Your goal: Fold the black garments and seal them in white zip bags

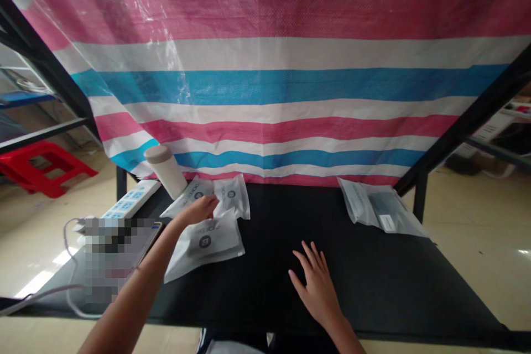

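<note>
My left hand (202,209) is closed, its fingers pinching at the upper edge of a frosted white plastic bag (222,240) with a dark round logo and print. Behind that bag lie two similar bags: one (182,199) partly covered by my left hand, and another (236,193) just to the right of it. My right hand (316,285) is open and holds nothing, its fingers spread palm down at the black tabletop (269,265). Farther right lies a frosted bag (352,199) beside or overlapping a bag with a dark flat item and white label (392,213).
A white bottle with a grey lid (157,154) stands at the back left, by a white power strip (130,199). A pixelated device (155,232) and cables lie at the left. A striped plastic sheet (265,55) hangs behind the table. A red stool (45,166) stands on the floor.
</note>
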A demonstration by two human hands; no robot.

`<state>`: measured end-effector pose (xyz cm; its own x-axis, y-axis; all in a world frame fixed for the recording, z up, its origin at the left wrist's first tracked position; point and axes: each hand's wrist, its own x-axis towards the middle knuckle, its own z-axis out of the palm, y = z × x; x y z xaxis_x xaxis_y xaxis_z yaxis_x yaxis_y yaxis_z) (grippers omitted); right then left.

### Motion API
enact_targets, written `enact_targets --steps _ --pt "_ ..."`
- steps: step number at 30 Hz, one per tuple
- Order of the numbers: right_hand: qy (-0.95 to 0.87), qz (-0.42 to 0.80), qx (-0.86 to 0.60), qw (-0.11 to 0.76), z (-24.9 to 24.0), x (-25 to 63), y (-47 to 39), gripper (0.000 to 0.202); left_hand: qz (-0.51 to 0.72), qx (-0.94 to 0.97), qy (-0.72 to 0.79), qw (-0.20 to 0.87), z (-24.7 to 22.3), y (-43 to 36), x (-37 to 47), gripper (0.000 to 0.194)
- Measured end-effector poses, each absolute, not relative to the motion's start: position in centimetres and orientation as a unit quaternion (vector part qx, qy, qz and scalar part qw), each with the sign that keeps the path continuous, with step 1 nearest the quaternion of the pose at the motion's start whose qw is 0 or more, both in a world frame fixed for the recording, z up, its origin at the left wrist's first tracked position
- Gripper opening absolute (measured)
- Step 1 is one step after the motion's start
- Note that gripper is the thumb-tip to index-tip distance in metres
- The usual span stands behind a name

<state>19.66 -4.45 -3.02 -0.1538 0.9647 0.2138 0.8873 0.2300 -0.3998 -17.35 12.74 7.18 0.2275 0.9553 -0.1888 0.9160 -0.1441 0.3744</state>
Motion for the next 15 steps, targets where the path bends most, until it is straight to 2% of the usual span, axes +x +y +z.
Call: enact_targets --steps 3,5,7,9,12,15 --pt "-0.753 0.09 -0.615 0.215 -2.9 19.5 -4.4 0.043 0.093 0.766 0.602 0.207 6.8 8.7 -16.6 0.037" --pt "-0.753 0.092 -0.615 0.215 -3.0 19.5 -4.4 0.043 0.132 0.775 0.596 0.163 6.1 5.7 -16.2 0.05" --pt "-0.753 0.093 -0.614 0.217 -3.2 19.6 -4.4 0.044 0.108 0.778 0.608 0.117 5.3 2.8 -15.6 0.06" --pt "-0.749 0.097 -0.614 0.23 -3.3 19.6 -4.5 0.043 0.072 0.76 0.641 0.08 4.4 0.4 -14.5 0.058" --pt "-0.731 0.112 -0.613 0.276 -3.0 19.0 -4.6 0.036 0.05 0.732 0.666 0.135 3.5 -2.0 -11.5 0.061" --pt "-0.713 0.161 -0.606 0.315 -2.3 17.9 -4.7 0.03 0.043 0.731 0.651 0.202 2.7 -3.1 -7.9 0.056"
